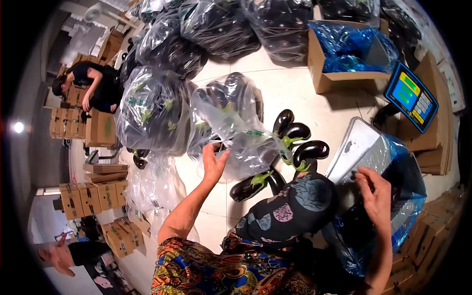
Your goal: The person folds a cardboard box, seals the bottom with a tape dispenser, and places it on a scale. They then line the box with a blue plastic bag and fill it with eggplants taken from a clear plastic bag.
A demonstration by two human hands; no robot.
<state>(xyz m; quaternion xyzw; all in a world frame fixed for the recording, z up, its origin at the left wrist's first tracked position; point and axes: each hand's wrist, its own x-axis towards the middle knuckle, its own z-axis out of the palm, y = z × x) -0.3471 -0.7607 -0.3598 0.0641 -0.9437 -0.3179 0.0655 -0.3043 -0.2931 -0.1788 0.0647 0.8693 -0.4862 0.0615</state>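
Note:
My left hand (214,163) pinches the edge of a clear plastic bag (223,110) that holds eggplants. Loose eggplants (310,152) lie on the pale floor just right of this bag, and more rest below it. Over a box with a blue plastic liner (410,184), my right hand (374,194) hangs with loosely bent fingers and nothing visible in it. The metal plate of a scale (353,147) lies left of that box, its lit display (412,97) above. A dark patterned cloth (290,209) covers something between my arms.
Full bags of eggplants (152,110) stand along the left and back. An open carton with blue liner (344,76) sits at the back right. Empty clear bags (155,189) lie at left. One person (91,81) bends over a carton; another person (61,253) is lower left.

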